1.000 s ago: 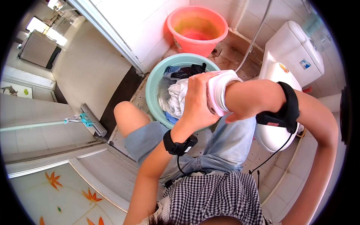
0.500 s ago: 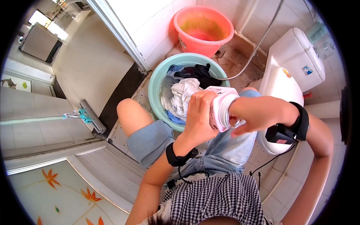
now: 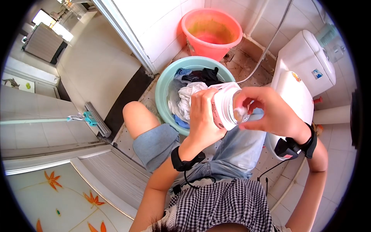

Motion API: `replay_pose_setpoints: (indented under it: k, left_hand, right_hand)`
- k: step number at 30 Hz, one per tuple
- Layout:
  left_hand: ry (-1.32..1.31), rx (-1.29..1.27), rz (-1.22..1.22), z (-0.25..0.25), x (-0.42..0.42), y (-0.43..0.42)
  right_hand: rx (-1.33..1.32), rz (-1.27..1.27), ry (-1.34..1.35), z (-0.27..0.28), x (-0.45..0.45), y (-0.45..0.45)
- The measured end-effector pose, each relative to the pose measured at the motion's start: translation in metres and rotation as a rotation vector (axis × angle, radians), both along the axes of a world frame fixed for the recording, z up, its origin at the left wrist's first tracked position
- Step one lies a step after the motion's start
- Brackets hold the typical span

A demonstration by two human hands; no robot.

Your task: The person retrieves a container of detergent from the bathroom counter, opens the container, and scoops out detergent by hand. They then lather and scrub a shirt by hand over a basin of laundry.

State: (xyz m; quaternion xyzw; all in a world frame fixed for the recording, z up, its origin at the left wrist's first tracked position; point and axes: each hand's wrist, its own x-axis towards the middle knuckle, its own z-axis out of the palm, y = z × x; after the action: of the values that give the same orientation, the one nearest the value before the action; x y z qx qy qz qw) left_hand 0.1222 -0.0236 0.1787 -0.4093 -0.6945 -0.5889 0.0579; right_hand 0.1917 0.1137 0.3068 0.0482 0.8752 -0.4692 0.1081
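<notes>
My left hand point(image 3: 204, 118) is wrapped around a pink-and-white plastic jar point(image 3: 223, 108), tilted so its wide open mouth faces right. At that mouth my right hand point(image 3: 272, 112) has its fingers curled and closed, thumb near the lower rim. A small whitish, translucent thing point(image 3: 240, 114) shows by these fingertips; its kind is unclear. Behind the jar, a light green basin point(image 3: 159, 98) holds a white garment point(image 3: 187, 94), dark clothing point(image 3: 208, 74) and blue pieces. The jar and left hand cover part of the basin.
A coral-red bucket point(image 3: 211, 46) stands behind the basin by the wall. On the right is a white toilet point(image 3: 295, 92), with a grey hose point(image 3: 266, 48) hanging nearby. A squeegee mop point(image 3: 94, 120) lies left of the doorway's dark threshold point(image 3: 125, 98).
My right hand has drawn back to the right from the jar's mouth, bringing its fingers and the whitish thing into view. My left hand keeps its grip, the jar slightly shifted.
</notes>
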Motion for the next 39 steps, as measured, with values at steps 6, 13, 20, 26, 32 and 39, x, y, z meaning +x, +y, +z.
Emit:
replay_pose_setpoints:
  k: [6, 13, 20, 26, 32, 39]
  left_hand:
    - [-0.161, 0.146, -0.163, 0.009, 0.016, 0.043]
    - [-0.337, 0.147, -0.462, 0.012, 0.084, 0.175]
    - [-0.377, 0.268, -0.677, -0.013, 0.158, 0.263]
    - [-0.842, 0.395, -0.880, -0.044, 0.171, 0.278]
    - [-0.211, 0.630, -0.281, -0.052, 0.136, 0.277]
    - [-0.325, -0.293, 0.290, -0.180, -0.085, 0.098]
  right_hand:
    - [-0.732, -0.434, 0.292, -0.003, 0.033, 0.042]
    - [-1.196, -0.648, 0.594, 0.004, 0.120, 0.100]
    - [-1.431, -0.943, 0.623, -0.029, 0.169, 0.130]
    - [-1.477, -0.947, 0.622, -0.041, 0.146, 0.118]
    - [-1.674, -0.718, 0.512, -0.055, 0.084, 0.089]
    - [-1.618, -0.510, 0.380, -0.106, -0.016, 0.060]
